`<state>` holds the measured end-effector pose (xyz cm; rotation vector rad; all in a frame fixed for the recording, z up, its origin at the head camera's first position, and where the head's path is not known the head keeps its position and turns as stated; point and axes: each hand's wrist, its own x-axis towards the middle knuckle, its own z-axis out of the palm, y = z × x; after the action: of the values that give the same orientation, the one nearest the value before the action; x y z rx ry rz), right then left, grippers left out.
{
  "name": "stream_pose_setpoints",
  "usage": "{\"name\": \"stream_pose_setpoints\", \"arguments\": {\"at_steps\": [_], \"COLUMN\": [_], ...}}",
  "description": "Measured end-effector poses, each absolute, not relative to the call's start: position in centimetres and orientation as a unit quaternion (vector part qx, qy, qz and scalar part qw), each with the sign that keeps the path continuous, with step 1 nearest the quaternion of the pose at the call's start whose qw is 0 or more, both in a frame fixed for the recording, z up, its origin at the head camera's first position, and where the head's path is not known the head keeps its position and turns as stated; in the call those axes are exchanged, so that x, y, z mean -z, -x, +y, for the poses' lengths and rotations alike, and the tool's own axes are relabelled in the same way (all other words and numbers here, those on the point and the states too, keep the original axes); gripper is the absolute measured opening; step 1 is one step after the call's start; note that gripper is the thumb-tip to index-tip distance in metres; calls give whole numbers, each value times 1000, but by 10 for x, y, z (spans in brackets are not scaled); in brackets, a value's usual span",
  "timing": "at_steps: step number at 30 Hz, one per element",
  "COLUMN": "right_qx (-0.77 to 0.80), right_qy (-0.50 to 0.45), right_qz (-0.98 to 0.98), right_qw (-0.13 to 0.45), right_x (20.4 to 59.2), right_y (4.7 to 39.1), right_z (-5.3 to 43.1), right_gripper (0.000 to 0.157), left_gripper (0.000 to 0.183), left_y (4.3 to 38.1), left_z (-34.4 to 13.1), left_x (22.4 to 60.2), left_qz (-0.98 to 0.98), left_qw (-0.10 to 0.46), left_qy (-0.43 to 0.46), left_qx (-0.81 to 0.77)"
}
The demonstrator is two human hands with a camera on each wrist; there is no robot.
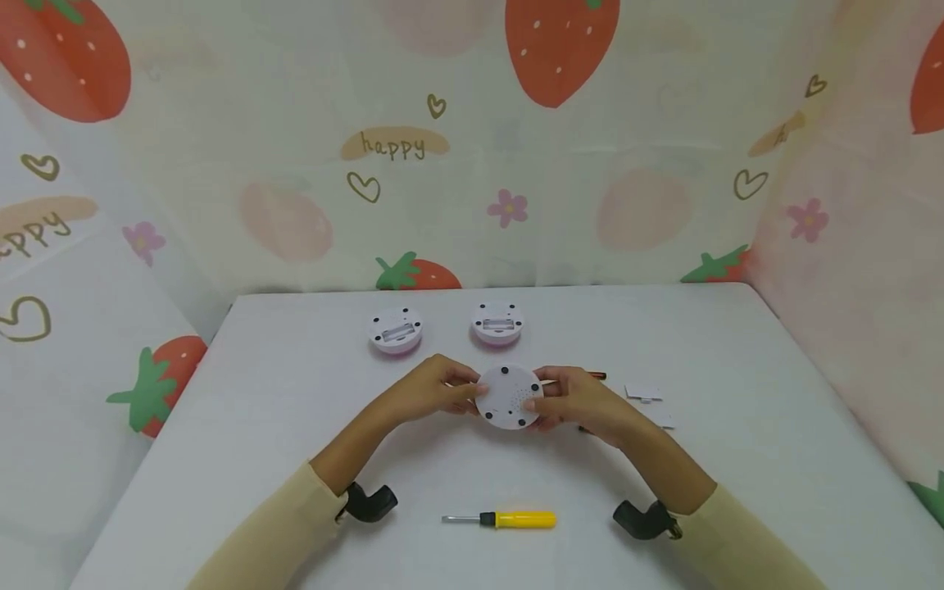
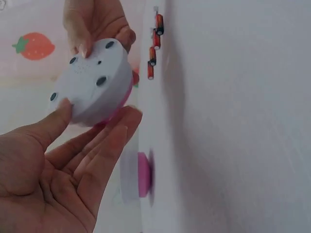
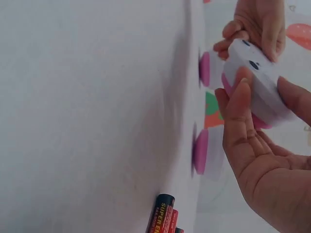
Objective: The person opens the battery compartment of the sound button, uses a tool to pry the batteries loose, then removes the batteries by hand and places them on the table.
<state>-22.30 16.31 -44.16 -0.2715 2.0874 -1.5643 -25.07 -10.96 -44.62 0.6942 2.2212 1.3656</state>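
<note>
Yellow screwdriver [image 1: 518, 519] on the table's [image 1: 221, 459] near side, tip leftward; left hand [image 1: 441, 389] and right hand [image 1: 578, 399] together pinch a round white device [image 1: 509, 397] above mid-table, base up; its cover seems on, though small in view; step, I judge: readying the base; next move probably calls for steady grip plus screwdriver; two open-bayed devices [image 1: 395, 331] near the back edge; roomier toward the left edge; batteries [image 2: 156, 40] crowd the right.
</note>
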Motion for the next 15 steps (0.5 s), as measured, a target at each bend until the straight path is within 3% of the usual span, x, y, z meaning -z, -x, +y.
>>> {"name": "stream_pose_setpoints", "arguments": {"at_steps": [5,11,15], "right_qx": [570,553,553], "right_qy": [105,143,163], "right_qz": [774,769,755], "right_qw": [254,286,312], "right_x": [442,444,447], "right_y": [228,234,236], "right_z": [163,161,158], "right_gripper": [58,46,39], "left_gripper": [26,71,85], "left_y": [251,255,254], "left_z": [-123,-131,-131], "left_x": [449,459,468], "left_qz": [800,776,763], "left_qw": [214,179,162], "left_qy": [-312,-356,-404], "left_qx": [-465,-489,-477]}}
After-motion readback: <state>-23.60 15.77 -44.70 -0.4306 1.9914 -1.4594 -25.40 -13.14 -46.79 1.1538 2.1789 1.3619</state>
